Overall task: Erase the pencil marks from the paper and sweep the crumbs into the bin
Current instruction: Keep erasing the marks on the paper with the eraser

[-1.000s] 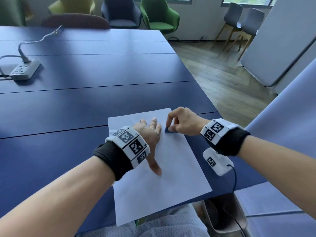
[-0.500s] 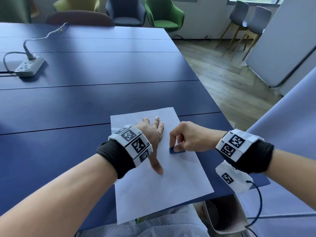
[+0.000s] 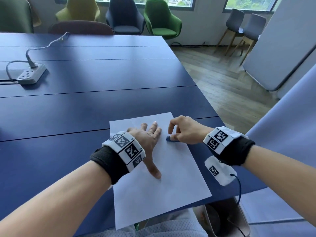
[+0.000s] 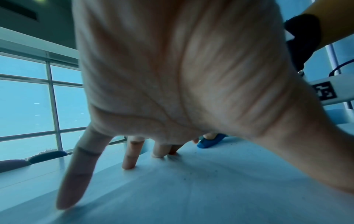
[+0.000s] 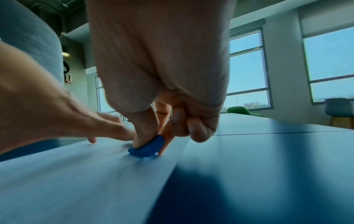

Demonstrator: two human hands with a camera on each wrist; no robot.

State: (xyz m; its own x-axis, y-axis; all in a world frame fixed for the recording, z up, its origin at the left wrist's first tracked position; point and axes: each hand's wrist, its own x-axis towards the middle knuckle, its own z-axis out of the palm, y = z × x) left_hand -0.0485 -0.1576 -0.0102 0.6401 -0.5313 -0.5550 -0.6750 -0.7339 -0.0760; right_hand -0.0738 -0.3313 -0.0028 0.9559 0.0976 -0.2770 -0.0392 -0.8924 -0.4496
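The left hand (image 3: 147, 137), fingers spread flat, is pressing the paper (image 3: 171, 185) down near the table's (image 3: 85, 108) right edge. The right hand (image 3: 184, 130) is pinching a blue eraser (image 3: 171, 139) and rubbing it on the sheet near its right edge. Erasing appears under way: dark crumbs (image 4: 191, 175) are lying on the paper in the left wrist view, unswept. The bin (image 3: 222, 219) is sitting below the table's near right corner.
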